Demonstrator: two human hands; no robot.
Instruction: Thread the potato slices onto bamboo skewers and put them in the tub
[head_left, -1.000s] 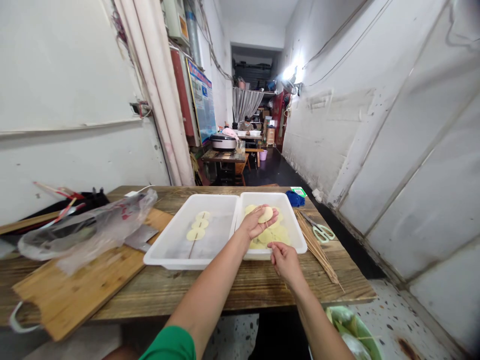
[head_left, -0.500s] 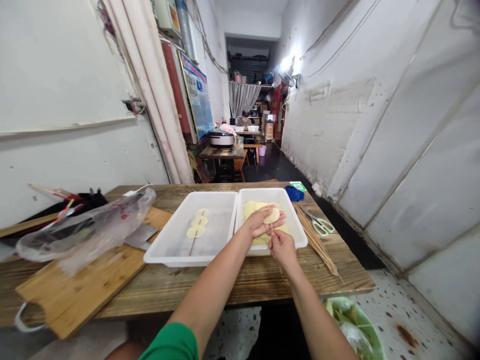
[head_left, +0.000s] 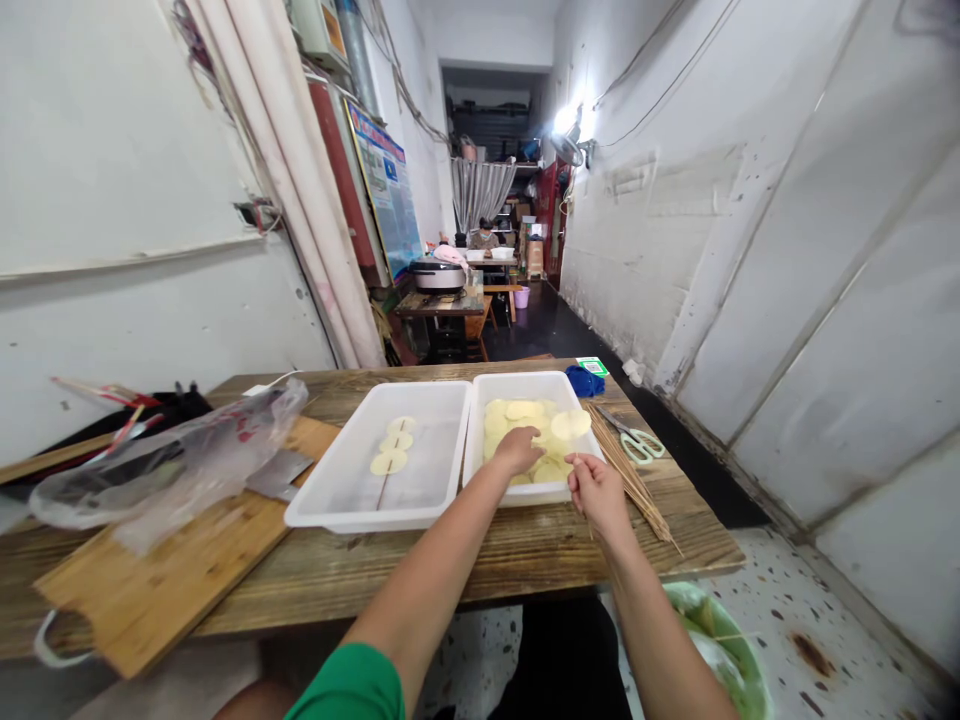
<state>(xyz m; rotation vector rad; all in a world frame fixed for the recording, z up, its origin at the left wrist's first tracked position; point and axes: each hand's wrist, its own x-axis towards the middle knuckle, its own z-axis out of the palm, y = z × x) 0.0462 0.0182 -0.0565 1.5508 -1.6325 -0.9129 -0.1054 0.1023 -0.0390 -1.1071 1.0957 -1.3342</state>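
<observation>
My right hand [head_left: 598,492] is closed on a thin bamboo skewer, pinching it over the near right corner of the right tray. At the top of that skewer is a round, pale yellow potato slice [head_left: 571,425]. My left hand [head_left: 519,450] reaches into the right white tray [head_left: 480,472], fingers stretched over the many potato slices [head_left: 525,410] lying there; no slice shows in its grasp. In the left white tray [head_left: 420,518] lies a skewer [head_left: 383,490] with several slices [head_left: 388,462] threaded in a row.
Loose bamboo skewers [head_left: 637,490] and scissors [head_left: 643,446] lie right of the trays, with a blue cloth [head_left: 585,381] behind. A wooden cutting board [head_left: 172,570] and plastic bag [head_left: 172,455] are at left. A green bin [head_left: 739,660] stands below. A person [head_left: 484,238] sits far back.
My right hand has moved right, carrying the skewered slice away from my left palm. My left hand has turned over and lowered onto the slices in the right tray.
</observation>
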